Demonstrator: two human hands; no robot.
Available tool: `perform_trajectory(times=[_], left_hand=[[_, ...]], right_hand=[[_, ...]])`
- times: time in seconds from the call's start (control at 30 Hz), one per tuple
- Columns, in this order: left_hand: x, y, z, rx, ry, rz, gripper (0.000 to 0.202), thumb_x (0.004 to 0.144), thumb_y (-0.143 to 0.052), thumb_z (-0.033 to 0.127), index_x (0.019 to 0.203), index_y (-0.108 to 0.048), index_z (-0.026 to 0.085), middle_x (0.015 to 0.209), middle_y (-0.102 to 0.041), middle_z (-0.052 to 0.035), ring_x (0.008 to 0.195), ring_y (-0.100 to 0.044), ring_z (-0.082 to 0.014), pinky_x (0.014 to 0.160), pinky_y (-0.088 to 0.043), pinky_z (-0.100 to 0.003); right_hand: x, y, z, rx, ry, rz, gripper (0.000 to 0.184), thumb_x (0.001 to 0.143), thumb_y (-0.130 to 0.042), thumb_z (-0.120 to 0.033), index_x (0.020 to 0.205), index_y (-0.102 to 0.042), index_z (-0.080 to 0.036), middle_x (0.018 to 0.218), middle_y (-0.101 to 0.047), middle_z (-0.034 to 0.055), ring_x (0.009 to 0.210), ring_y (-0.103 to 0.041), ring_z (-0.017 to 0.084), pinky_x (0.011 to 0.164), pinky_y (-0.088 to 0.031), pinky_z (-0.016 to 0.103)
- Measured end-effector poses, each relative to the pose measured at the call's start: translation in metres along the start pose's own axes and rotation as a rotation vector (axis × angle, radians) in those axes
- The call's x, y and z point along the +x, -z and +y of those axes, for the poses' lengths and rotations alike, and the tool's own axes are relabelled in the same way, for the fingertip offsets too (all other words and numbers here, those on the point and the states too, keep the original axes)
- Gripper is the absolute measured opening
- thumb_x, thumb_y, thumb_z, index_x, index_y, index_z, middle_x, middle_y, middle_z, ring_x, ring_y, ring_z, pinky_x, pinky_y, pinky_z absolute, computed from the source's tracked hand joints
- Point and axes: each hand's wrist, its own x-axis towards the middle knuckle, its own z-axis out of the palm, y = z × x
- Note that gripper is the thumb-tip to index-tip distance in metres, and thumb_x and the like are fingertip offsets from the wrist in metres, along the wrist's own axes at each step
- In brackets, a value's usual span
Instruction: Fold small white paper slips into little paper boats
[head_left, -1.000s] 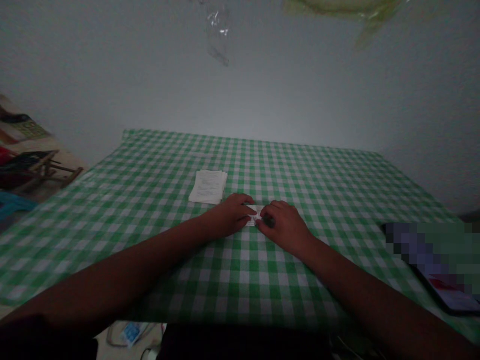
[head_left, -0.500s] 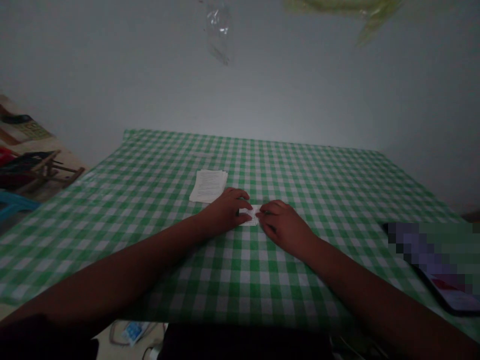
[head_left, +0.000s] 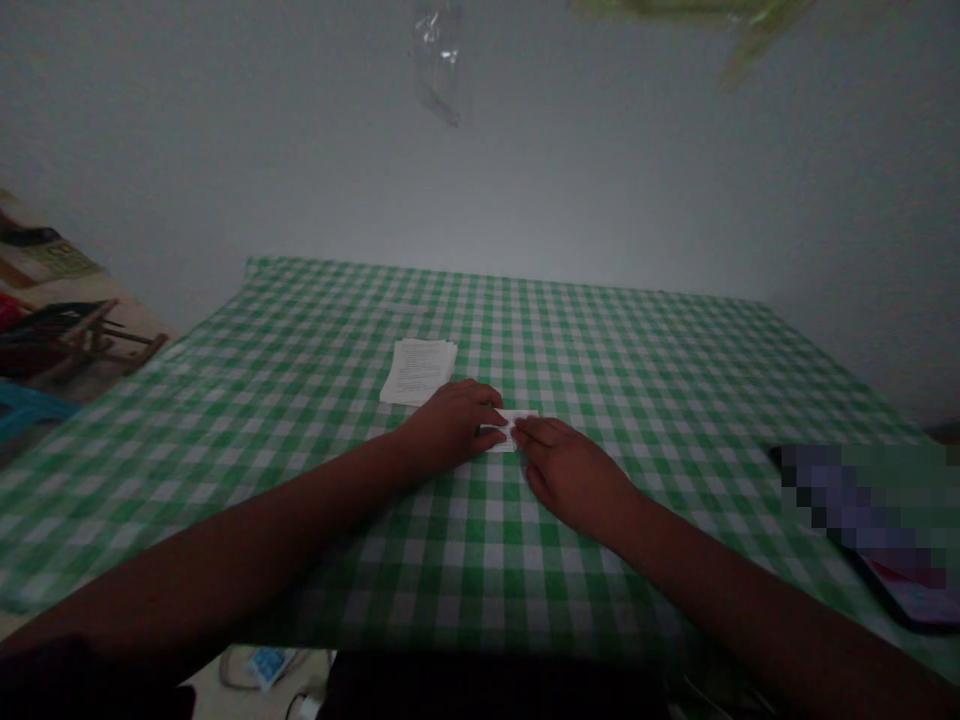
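Note:
A small piece of folded paper (head_left: pixel 508 437) with lines of print lies on the checked cloth, between my two hands. My left hand (head_left: pixel 454 422) grips its left part, thumb on the near side and forefinger on the far side, with a gap between them. From the right, my right hand (head_left: pixel 568 462) reaches over the paper with its fingers stretched out and laid flat on it, fingertips near its middle. Those fingers cover part of the paper. Just beyond my left hand lies a stack of printed sheets (head_left: pixel 420 370), its edges slightly uneven.
The green-and-white checked tablecloth (head_left: pixel 600 350) covers the table up to the wall (head_left: pixel 585 170). A phone (head_left: pixel 877 560), partly blurred out, lies near the right edge. On the left, beyond the table, are a wooden chair (head_left: pixel 90 335) and a blue stool (head_left: pixel 30 415).
My right hand's fingers have straightened and flattened onto the paper, uncovering its far right corner. My left hand has stayed almost in place.

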Motion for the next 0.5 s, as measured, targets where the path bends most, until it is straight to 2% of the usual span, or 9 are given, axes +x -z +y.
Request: perform_trajectory(times=[0.17, 0.33, 0.5], left_hand=[[0.0, 0.002, 0.002, -0.007, 0.011, -0.021, 0.018, 0.086, -0.068, 0.025, 0.102, -0.076, 0.022, 0.116, -0.068, -0.0056, 0.107, -0.06, -0.0235, 0.097, -0.047, -0.041], [0.0, 0.003, 0.002, -0.019, 0.016, -0.013, 0.017, 0.086, -0.069, 0.025, 0.101, -0.076, 0.021, 0.116, -0.068, -0.0057, 0.108, -0.061, -0.0232, 0.098, -0.047, -0.04], [0.0, 0.0, 0.0, -0.014, 0.004, -0.003, 0.017, 0.086, -0.068, 0.026, 0.1, -0.076, 0.021, 0.116, -0.068, -0.0062, 0.108, -0.061, -0.0232, 0.098, -0.047, -0.04]], right_hand=[[0.001, 0.001, -0.008, -0.039, -0.033, -0.014, 0.044, 0.089, -0.049, -0.012, 0.13, -0.059, 0.001, 0.131, -0.061, 0.0206, 0.121, -0.056, 0.029, 0.11, -0.044, 0.043], [0.001, 0.001, -0.011, -0.037, -0.091, -0.029, 0.045, 0.09, -0.047, -0.011, 0.132, -0.057, -0.001, 0.13, -0.062, 0.0208, 0.12, -0.056, 0.029, 0.108, -0.045, 0.044], [0.003, -0.001, -0.015, -0.074, -0.091, -0.034, 0.042, 0.091, -0.046, -0.013, 0.128, -0.06, 0.0, 0.126, -0.063, 0.0197, 0.114, -0.056, 0.029, 0.106, -0.045, 0.042]])
